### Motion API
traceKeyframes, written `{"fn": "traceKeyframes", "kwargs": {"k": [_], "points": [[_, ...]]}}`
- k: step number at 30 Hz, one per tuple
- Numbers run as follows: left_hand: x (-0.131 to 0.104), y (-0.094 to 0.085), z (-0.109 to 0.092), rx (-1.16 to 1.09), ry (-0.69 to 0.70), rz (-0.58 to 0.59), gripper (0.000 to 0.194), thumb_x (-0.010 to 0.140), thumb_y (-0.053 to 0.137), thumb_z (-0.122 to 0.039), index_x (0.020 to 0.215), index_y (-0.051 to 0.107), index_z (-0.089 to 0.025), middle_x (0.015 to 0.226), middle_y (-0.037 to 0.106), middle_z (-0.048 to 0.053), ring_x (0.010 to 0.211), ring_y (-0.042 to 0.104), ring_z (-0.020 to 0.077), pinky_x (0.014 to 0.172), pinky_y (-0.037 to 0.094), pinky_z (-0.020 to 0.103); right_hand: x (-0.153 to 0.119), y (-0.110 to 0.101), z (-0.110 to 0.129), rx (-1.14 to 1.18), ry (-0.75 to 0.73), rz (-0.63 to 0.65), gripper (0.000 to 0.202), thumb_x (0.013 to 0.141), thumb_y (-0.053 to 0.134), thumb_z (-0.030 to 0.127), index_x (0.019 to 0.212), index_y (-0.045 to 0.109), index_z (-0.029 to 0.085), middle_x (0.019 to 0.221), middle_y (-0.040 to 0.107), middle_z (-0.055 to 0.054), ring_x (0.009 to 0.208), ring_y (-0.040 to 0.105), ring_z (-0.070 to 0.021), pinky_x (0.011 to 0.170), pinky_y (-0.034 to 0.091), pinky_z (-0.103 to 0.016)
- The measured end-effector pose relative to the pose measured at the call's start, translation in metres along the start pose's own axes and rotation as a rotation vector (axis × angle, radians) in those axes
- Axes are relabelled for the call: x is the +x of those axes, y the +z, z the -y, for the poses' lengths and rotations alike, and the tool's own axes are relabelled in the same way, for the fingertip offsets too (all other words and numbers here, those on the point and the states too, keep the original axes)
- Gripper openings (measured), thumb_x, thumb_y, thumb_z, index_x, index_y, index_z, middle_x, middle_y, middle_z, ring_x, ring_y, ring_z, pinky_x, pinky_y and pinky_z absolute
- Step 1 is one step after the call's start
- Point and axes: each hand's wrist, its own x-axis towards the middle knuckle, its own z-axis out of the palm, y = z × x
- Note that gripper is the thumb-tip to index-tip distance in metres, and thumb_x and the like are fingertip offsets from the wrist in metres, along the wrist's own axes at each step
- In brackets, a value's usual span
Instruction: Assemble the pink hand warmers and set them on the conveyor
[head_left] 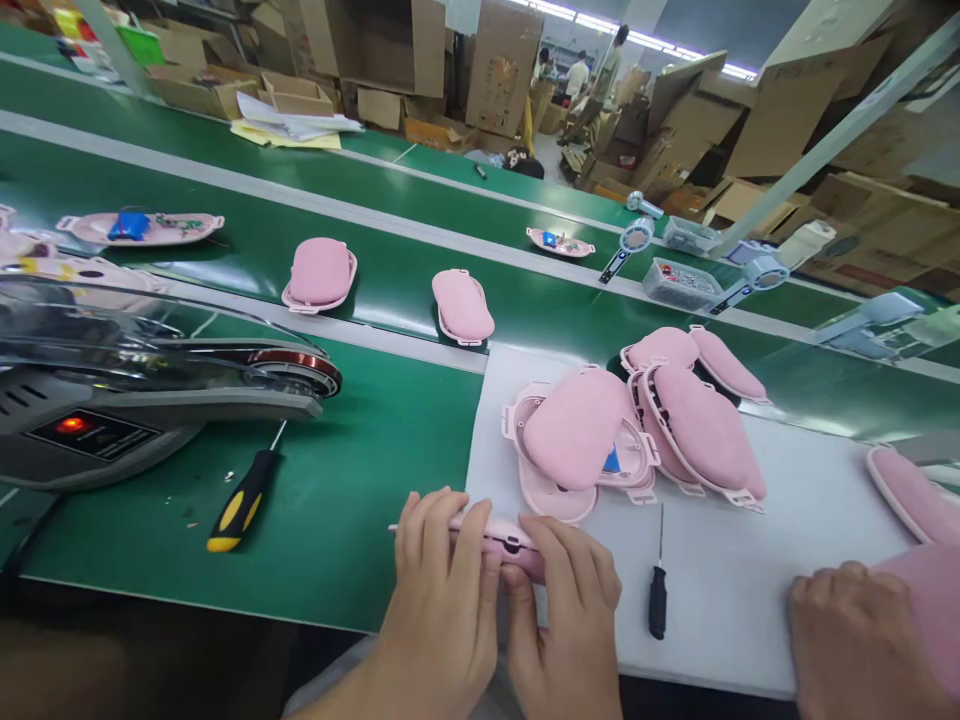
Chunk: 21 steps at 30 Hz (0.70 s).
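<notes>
Both of my hands grip one pink plastic case (491, 527), held on edge near the front of the bench. My left hand (442, 590) has its fingers over the top and left side, thumb at the near face. On the right end, my right hand (562, 600) pinches it the same way. A dark gap shows along the seam between its two shells. Just beyond lies a pile of similar pink cases (577, 425), some with shells apart and a blue part inside. A thin black screwdriver (658, 600) rests right of my right hand.
A co-worker's hand (862, 640) is at the right edge by another pink case. A grey machine (150, 400) with a red light stands left, beside a yellow-black screwdriver (247, 500). More cases (321, 272) lie on the green belt, with a clear plastic box (681, 284) farther right.
</notes>
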Motion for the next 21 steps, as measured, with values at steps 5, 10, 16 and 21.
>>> {"fn": "traceKeyframes", "kwargs": {"k": [5, 10, 16, 21], "points": [[0.000, 0.009, -0.002, -0.144, 0.024, -0.061, 0.028, 0.083, 0.040, -0.005, 0.105, 0.050, -0.018, 0.098, 0.054, 0.008, 0.095, 0.046, 0.0223, 0.095, 0.030, 0.043, -0.011, 0.010, 0.000, -0.049, 0.036, -0.100, 0.024, 0.089, 0.045, 0.020, 0.111, 0.054, 0.019, 0.098, 0.064, -0.009, 0.089, 0.055, -0.0239, 0.081, 0.035, -0.037], [0.006, 0.010, 0.004, -0.244, -0.007, -0.037, 0.025, 0.082, 0.043, -0.004, 0.100, 0.048, -0.021, 0.096, 0.054, 0.005, 0.091, 0.046, 0.0207, 0.087, 0.032, 0.038, -0.005, 0.015, 0.008, -0.085, 0.079, -0.158, 0.018, 0.088, 0.046, 0.016, 0.102, 0.057, 0.018, 0.090, 0.065, -0.008, 0.084, 0.056, -0.0220, 0.078, 0.033, -0.037], [0.011, 0.008, 0.003, -0.211, -0.005, -0.041, 0.020, 0.086, 0.041, -0.005, 0.097, 0.049, -0.020, 0.093, 0.054, 0.004, 0.089, 0.045, 0.0197, 0.080, 0.031, 0.036, 0.002, 0.012, 0.007, -0.034, 0.092, -0.129, 0.017, 0.090, 0.045, 0.016, 0.102, 0.056, 0.019, 0.089, 0.065, -0.005, 0.085, 0.053, -0.0205, 0.078, 0.034, -0.034], [0.002, 0.004, 0.005, -0.092, 0.074, -0.022, 0.030, 0.088, 0.036, -0.005, 0.115, 0.046, -0.015, 0.112, 0.050, 0.010, 0.105, 0.045, 0.0214, 0.096, 0.029, 0.038, -0.003, 0.006, 0.005, 0.024, 0.065, -0.068, 0.027, 0.092, 0.046, 0.019, 0.118, 0.051, 0.018, 0.110, 0.061, -0.009, 0.102, 0.051, -0.0221, 0.087, 0.037, -0.035]]}}
